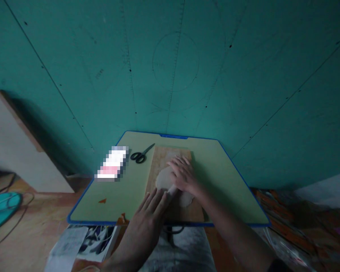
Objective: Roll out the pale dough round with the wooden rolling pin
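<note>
A thin, pale sheet of dough [164, 177] lies on a wooden board [158, 155], part of it also showing to the right, below my right wrist. Across it slants a pale rod [172, 190], which looks like a rolling pin, its ends hidden under my hands. My left hand [151, 207] lies palm down over the near end, fingers stretched out. Over the far end rests my right hand [181, 172], its fingers extended and slightly bent, not wrapped round the rod.
The board sits on a pale table with a blue rim [240, 170]. Black-handled scissors [141, 155] lie left of the board, beside a blurred-out phone-shaped item [112, 163]. A small orange scrap [102, 201] is near the left front. A green wall [175, 68] stands behind.
</note>
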Tool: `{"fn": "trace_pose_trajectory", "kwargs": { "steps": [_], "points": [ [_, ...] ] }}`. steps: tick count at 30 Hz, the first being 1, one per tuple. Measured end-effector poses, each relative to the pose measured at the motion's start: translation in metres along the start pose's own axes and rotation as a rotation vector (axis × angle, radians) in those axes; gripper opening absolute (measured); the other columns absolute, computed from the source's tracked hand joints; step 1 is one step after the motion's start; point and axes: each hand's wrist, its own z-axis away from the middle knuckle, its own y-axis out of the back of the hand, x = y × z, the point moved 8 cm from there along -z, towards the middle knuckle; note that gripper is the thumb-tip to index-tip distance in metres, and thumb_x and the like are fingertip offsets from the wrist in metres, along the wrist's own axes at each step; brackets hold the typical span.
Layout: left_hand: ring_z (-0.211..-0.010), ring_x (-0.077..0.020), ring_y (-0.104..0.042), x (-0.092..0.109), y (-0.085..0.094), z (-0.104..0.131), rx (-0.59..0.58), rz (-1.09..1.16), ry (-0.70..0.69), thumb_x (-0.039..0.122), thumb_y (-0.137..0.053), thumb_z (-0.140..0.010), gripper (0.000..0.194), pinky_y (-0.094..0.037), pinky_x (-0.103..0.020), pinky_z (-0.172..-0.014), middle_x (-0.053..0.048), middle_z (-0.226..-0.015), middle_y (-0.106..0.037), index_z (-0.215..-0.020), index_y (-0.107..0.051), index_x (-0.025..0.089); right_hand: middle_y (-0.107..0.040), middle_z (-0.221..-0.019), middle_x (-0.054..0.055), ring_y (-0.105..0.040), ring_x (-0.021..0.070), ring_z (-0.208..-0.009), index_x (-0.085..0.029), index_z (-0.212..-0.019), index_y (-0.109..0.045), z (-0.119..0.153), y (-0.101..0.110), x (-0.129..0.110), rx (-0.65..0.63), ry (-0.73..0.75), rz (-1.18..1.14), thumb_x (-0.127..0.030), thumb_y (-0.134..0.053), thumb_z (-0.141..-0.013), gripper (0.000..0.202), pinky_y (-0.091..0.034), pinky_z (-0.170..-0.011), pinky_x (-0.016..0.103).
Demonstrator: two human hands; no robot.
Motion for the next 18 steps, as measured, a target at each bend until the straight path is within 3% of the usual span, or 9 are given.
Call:
{"fn": "trace_pose_trajectory", "kwargs": {
  "steps": [13, 18],
  "points": [
    [-0.128, -0.0248, -0.056, -0.045, 0.025, 0.003, 0.116, 0.059, 0.155, 0.025, -0.036, -0.102, 0.039, -0.051, -0.043, -0.106, -0.01, -0.13, -0.067, -0.133, -0.057, 0.015, -0.063, -0.129, 0.009, -0.054, 0.0219, -0.12, -0.018, -0.122, -0.062, -0.077, -0.018, -0.02, -0.044, -0.092, -0.012, -0.021, -0.042, -0.092, 0.036, -0.034, -0.106, 0.036],
    [-0.125, -0.0242, -0.059, -0.061, 0.066, 0.024, 0.206, 0.134, 0.233, 0.029, -0.037, -0.102, 0.038, -0.057, -0.04, -0.099, -0.009, -0.134, -0.064, -0.131, -0.06, 0.022, -0.064, -0.126, 0.009, -0.056, 0.0219, -0.116, -0.019, -0.118, -0.063, -0.085, -0.022, -0.027, -0.049, -0.087, 0.015, -0.023, -0.038, -0.096, 0.034, -0.037, -0.102, 0.035]
  ]
}}
